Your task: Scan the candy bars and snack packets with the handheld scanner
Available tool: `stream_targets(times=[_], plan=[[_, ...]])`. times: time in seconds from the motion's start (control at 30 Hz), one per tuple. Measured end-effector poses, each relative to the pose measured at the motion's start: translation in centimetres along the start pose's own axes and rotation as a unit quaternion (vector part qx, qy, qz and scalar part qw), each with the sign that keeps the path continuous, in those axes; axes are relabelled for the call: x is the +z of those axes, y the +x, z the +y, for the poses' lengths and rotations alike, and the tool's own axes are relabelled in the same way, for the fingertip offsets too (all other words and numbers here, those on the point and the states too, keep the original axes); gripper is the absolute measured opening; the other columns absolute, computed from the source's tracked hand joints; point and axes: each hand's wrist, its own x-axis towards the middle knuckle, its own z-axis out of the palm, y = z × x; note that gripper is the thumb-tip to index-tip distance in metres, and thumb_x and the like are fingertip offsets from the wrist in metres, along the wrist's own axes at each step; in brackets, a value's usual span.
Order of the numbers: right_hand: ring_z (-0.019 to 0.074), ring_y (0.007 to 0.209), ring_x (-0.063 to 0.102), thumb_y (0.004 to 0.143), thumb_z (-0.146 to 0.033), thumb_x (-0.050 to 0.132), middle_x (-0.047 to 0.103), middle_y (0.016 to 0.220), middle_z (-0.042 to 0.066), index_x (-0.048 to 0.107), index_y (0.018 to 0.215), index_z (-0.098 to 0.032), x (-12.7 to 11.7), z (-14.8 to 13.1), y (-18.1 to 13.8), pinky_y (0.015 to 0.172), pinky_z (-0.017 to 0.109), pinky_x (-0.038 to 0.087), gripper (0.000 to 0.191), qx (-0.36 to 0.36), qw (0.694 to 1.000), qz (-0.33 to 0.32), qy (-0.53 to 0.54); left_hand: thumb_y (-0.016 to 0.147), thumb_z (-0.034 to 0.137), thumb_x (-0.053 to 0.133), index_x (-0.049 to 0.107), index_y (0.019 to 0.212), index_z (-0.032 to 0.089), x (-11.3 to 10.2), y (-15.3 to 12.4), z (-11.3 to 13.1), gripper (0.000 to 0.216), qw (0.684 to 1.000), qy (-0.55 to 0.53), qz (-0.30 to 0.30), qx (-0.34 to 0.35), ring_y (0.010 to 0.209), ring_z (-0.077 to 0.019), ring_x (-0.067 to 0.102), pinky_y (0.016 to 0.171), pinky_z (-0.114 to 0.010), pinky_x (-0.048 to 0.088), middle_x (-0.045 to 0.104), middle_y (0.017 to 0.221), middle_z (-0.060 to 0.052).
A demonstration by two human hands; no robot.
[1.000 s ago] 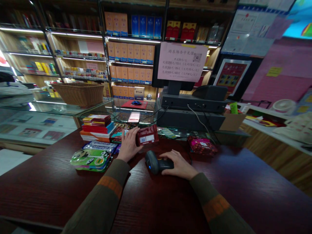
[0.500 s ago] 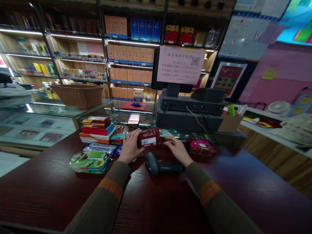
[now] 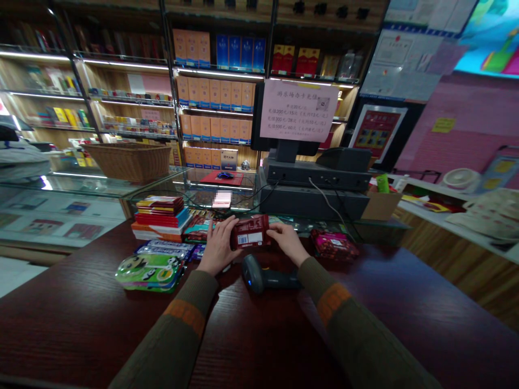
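A dark red snack packet (image 3: pixel 250 231) with a white barcode label is held up above the table, its label side toward me. My left hand (image 3: pixel 219 244) is closed on its left end. At the packet's right edge, my right hand (image 3: pixel 287 240) pinches the wrapper between thumb and fingers. Just below lies a dark barcode scanner (image 3: pixel 270 275) with a small blue light, its head to the left and its handle to the right. To the right of my right hand rest some red and pink packets (image 3: pixel 334 244).
Left on the dark wooden table (image 3: pixel 259 335) are green panda packs (image 3: pixel 150 272), purple packets (image 3: pixel 166 248) and a stack of red and orange boxes (image 3: pixel 160 219). Behind stand a monitor with a pink sign (image 3: pixel 298 111), a wicker basket (image 3: pixel 130 162) and cables.
My right hand has moved left and now grips the packet's right edge; before, it was apart from it. My left hand keeps its hold. The scanner has not moved.
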Motion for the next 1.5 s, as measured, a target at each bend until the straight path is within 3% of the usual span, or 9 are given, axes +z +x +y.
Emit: stream_targets(times=[0.13, 0.37, 0.57, 0.77, 0.93, 1.03, 1.13, 1.23, 1.5], plan=[[0.0195, 0.070, 0.066, 0.077, -0.036, 0.062, 0.073, 0.073, 0.002, 0.071, 0.077, -0.019, -0.1, -0.1, -0.1, 0.072, 0.031, 0.049, 0.019, 0.004, 1.000, 0.010, -0.016, 0.077, 0.035, 0.076, 0.034, 0.149, 0.025, 0.0, 0.0, 0.0, 0.084, 1.000, 0.010, 0.004, -0.015, 0.142, -0.0310, 0.039, 0.123, -0.058, 0.013, 0.041, 0.154, -0.014], [0.0191, 0.070, 0.065, 0.078, -0.036, 0.060, 0.072, 0.072, 0.001, 0.071, 0.076, -0.020, -0.1, -0.8, -0.4, 0.071, 0.030, 0.046, 0.019, -0.003, 0.997, 0.035, -0.063, 0.073, 0.041, 0.080, 0.034, 0.152, 0.028, 0.0, 0.0, -0.3, 0.093, 0.998, 0.038, -0.022, -0.044, 0.113, -0.0302, 0.056, 0.107, -0.049, 0.038, 0.062, 0.116, -0.008], [0.0191, 0.071, 0.065, 0.077, -0.034, 0.060, 0.073, 0.072, 0.000, 0.072, 0.073, -0.022, 0.1, -1.2, -0.6, 0.069, 0.029, 0.044, 0.017, 0.020, 0.990, 0.069, -0.119, 0.072, 0.038, 0.081, 0.024, 0.156, 0.030, 0.5, 0.0, -0.4, 0.101, 0.996, -0.002, -0.049, -0.077, 0.112, -0.0297, 0.057, 0.097, -0.044, 0.043, 0.060, 0.118, -0.008], [0.0205, 0.074, 0.065, 0.074, -0.035, 0.061, 0.074, 0.074, 0.002, 0.075, 0.073, -0.023, -0.2, -1.1, -0.5, 0.069, 0.029, 0.044, 0.018, 0.051, 0.985, 0.099, -0.131, 0.077, 0.036, 0.076, 0.017, 0.157, 0.029, 0.6, 0.1, -0.1, 0.100, 0.993, -0.081, -0.043, -0.078, 0.114, -0.0286, 0.058, 0.104, -0.048, 0.038, 0.061, 0.123, -0.009], [0.0206, 0.074, 0.066, 0.074, -0.035, 0.062, 0.074, 0.074, 0.002, 0.075, 0.071, -0.024, -0.7, -1.4, -0.6, 0.070, 0.030, 0.046, 0.017, 0.050, 0.986, 0.113, -0.113, 0.087, 0.028, 0.062, 0.022, 0.156, 0.026, 0.9, 0.5, -0.4, 0.080, 0.986, -0.140, 0.006, -0.096, 0.111, -0.0244, 0.063, 0.112, -0.052, 0.031, 0.070, 0.114, -0.005], [0.0197, 0.072, 0.065, 0.074, -0.035, 0.063, 0.074, 0.073, 0.001, 0.075, 0.072, -0.024, -0.9, -1.5, -0.8, 0.070, 0.030, 0.046, 0.017, 0.048, 0.987, 0.114, -0.107, 0.088, 0.023, 0.059, 0.037, 0.148, 0.024, 1.1, 0.9, -0.7, 0.064, 0.974, -0.185, 0.037, -0.127, 0.104, -0.0213, 0.067, 0.110, -0.050, 0.035, 0.074, 0.101, -0.002], [0.0194, 0.071, 0.064, 0.076, -0.038, 0.062, 0.074, 0.072, 0.001, 0.075, 0.073, -0.025, -1.2, -1.4, -1.1, 0.070, 0.029, 0.046, 0.019, 0.036, 0.988, 0.112, -0.096, 0.085, 0.024, 0.063, 0.060, 0.123, 0.024, 0.8, 1.2, -0.7, 0.037, 0.968, -0.196, 0.046, -0.149, 0.102, -0.0219, 0.068, 0.107, -0.048, 0.038, 0.076, 0.098, -0.002], [0.0197, 0.074, 0.064, 0.076, -0.039, 0.064, 0.074, 0.076, 0.001, 0.075, 0.076, -0.024, -1.8, -1.4, -1.5, 0.071, 0.029, 0.046, 0.019, 0.021, 0.988, 0.120, -0.092, 0.086, 0.027, 0.062, 0.067, 0.095, 0.025, 0.0, 1.5, -0.1, 0.010, 0.972, -0.185, 0.036, -0.137, 0.093, -0.0209, 0.068, 0.108, -0.048, 0.037, 0.076, 0.091, 0.001], [0.0190, 0.069, 0.066, 0.079, -0.042, 0.063, 0.073, 0.067, 0.001, 0.074, 0.084, -0.021, -3.3, -1.3, -2.6, 0.071, 0.029, 0.047, 0.025, 0.028, 0.992, 0.126, -0.014, 0.092, 0.035, 0.057, 0.066, 0.089, 0.026, -1.5, 2.4, 1.6, 0.013, 0.983, -0.161, -0.004, -0.092, 0.089, -0.0176, 0.067, 0.115, -0.049, 0.027, 0.076, 0.088, 0.004]])
